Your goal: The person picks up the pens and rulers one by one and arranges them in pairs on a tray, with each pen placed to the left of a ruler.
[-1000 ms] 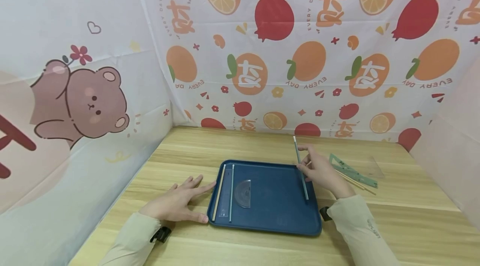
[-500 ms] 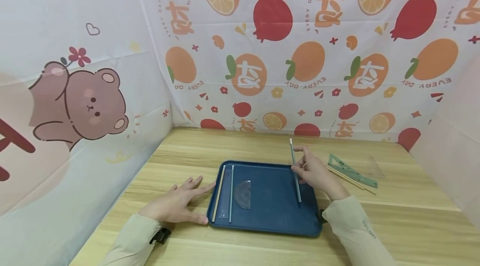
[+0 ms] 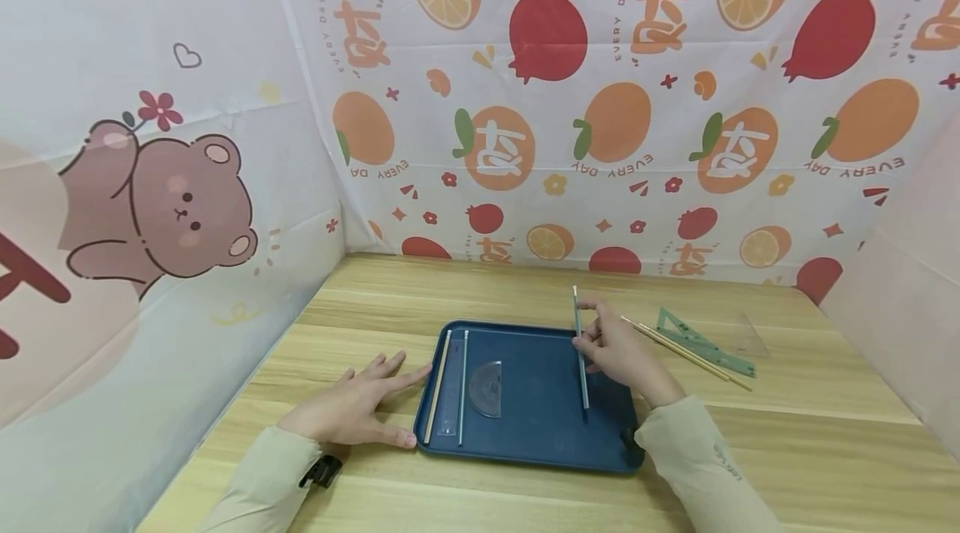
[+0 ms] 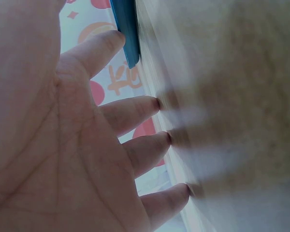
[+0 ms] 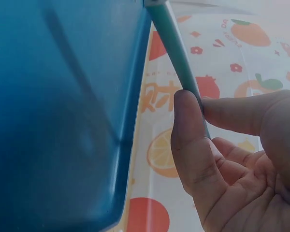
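Observation:
My right hand [image 3: 618,354] pinches a green pencil [image 3: 581,366] between thumb and fingers, above the right part of a blue tray [image 3: 525,454]. The right wrist view shows the pencil [image 5: 171,41] slanting out past the fingertips, its shadow falling on the tray [image 5: 48,145]. My left hand [image 3: 360,408] is spread beside the tray's left edge, fingertips on the table and one finger at the rim. Lying in the tray are a wood-coloured pencil [image 3: 438,387], a clear ruler [image 3: 449,399], another green pencil [image 3: 462,391] and a clear protractor [image 3: 487,389].
Right of the tray, on the wooden table [image 3: 810,433], lie wood-coloured pencils [image 3: 693,358], a green set square [image 3: 705,345] and a clear set square [image 3: 750,337]. Printed cloth [image 3: 555,158] hangs behind the table and along its sides.
My right hand has moved left with the green pencil, farther over the tray, and the pencil stands more upright in view. My left hand stays in place.

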The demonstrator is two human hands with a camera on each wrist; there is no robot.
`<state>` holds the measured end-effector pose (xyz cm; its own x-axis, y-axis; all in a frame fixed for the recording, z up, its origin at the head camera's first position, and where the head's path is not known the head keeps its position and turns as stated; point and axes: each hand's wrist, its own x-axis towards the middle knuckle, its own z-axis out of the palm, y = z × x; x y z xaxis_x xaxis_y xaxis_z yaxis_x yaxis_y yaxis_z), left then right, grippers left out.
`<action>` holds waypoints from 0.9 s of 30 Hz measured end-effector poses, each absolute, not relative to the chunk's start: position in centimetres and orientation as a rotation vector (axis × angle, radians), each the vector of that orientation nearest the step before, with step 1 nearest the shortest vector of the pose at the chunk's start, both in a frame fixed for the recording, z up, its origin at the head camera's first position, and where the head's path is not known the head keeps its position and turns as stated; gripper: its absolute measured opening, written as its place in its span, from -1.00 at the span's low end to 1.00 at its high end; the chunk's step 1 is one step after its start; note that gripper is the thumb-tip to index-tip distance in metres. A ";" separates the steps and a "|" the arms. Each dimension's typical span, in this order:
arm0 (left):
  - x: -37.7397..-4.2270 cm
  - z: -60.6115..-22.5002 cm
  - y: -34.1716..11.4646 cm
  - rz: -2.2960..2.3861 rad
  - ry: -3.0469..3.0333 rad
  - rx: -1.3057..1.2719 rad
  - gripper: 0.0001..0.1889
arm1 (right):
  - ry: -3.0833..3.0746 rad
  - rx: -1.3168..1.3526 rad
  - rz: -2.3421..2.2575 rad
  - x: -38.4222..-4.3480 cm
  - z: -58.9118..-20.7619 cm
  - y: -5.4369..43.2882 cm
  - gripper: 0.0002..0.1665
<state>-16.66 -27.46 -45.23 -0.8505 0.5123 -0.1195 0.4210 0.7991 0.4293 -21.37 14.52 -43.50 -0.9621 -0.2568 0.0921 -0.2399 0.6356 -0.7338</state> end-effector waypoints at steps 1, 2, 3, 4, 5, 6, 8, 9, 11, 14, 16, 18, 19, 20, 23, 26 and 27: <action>-16.7 -45.2 -27.5 0.580 2.758 0.727 0.11 | 2.818 -0.430 -1.263 -21.3 -43.5 14.4 -0.29; -16.7 -45.3 -27.5 0.581 2.758 0.723 0.10 | 2.812 -0.431 -1.269 -21.3 -43.4 14.3 -0.29; -16.7 -45.3 -27.5 0.583 2.758 0.719 0.10 | 2.808 -0.432 -1.275 -21.2 -43.4 14.2 -0.29; -16.8 -45.3 -27.5 0.584 2.759 0.716 0.10 | 2.807 -0.435 -1.277 -21.1 -43.4 14.1 -0.29; -16.8 -45.3 -27.5 0.585 2.759 0.713 0.10 | 2.802 -0.434 -1.281 -21.1 -43.5 14.0 -0.29; -16.8 -45.3 -27.6 0.586 2.759 0.713 0.10 | 2.804 -0.437 -1.279 -21.0 -43.5 13.9 -0.29; -16.9 -45.3 -27.6 0.587 2.760 0.705 0.10 | 2.802 -0.440 -1.290 -21.0 -43.6 13.6 -0.29; -16.9 -45.3 -27.6 0.586 2.761 0.704 0.10 | 2.804 -0.441 -1.289 -21.0 -43.7 13.5 -0.29; -16.9 -45.4 -27.6 0.583 2.760 0.700 0.10 | 2.804 -0.431 -1.290 -21.0 -43.9 13.3 -0.29; -16.8 -45.3 -27.5 0.580 2.756 0.697 0.10 | 2.791 -0.417 -1.290 -21.0 -44.1 12.9 -0.29; -16.7 -45.2 -27.5 0.578 2.751 0.693 0.10 | 2.775 -0.409 -1.299 -21.0 -44.1 12.6 -0.29; -16.6 -45.1 -27.4 0.581 2.748 0.697 0.10 | 2.764 -0.410 -1.306 -20.9 -44.2 12.4 -0.28; -16.6 -45.1 -27.4 0.577 2.751 0.701 0.10 | 2.762 -0.412 -1.307 -20.9 -44.2 12.3 -0.29; -16.6 -45.1 -27.4 0.579 2.751 0.701 0.10 | 2.761 -0.410 -1.310 -20.8 -44.2 12.2 -0.29; -16.6 -45.2 -27.5 0.593 2.754 0.719 0.11 | 2.764 -0.399 -1.313 -20.6 -44.2 12.0 -0.31; -16.8 -45.6 -27.8 0.611 2.759 0.750 0.09 | 2.756 -0.409 -1.323 -20.4 -44.2 11.8 -0.32; -16.8 -45.6 -27.8 0.616 2.759 0.756 0.08 | 2.754 -0.413 -1.323 -20.3 -44.2 11.7 -0.32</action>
<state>-16.82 -27.80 -45.59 -0.8450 0.5265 -0.0937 0.4367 0.7804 0.4474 -20.35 11.65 -44.15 -0.9624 -0.2642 0.0630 -0.2143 0.5961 -0.7738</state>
